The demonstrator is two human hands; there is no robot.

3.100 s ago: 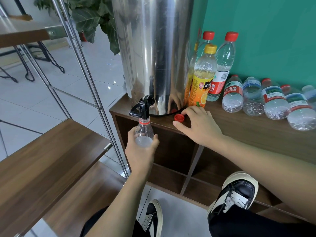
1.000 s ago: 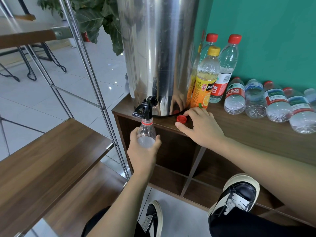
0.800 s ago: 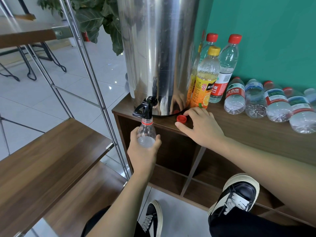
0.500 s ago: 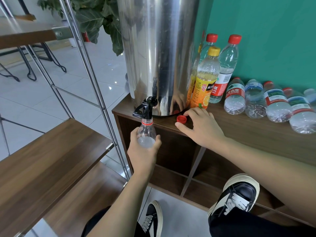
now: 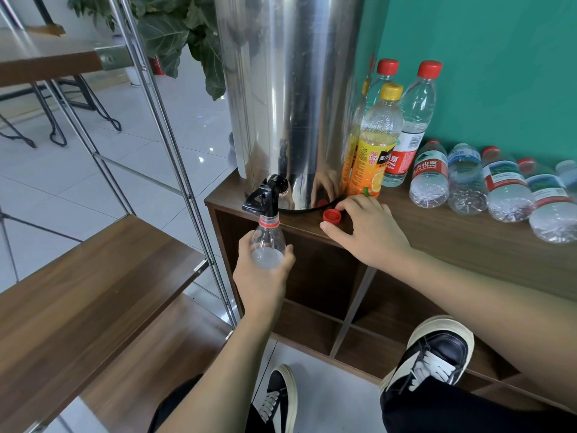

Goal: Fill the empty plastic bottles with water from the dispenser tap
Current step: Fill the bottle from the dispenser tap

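Left hand (image 5: 260, 276) grips a bottle (image 5: 268, 242) under the tap (image 5: 265, 195), seemingly part-filled; right hand (image 5: 368, 229), relaxed, touches the cap (image 5: 331, 215); bottles (image 5: 487, 185) at two o'clock wait.

The scene is seen from a single head-worn wide-angle camera, aimed forward and steeply down at close range onto the steel dispenser (image 5: 290, 98), with the tap (image 5: 265, 195) below it near the frame's middle and the person's shoes (image 5: 437, 357) caught beneath.
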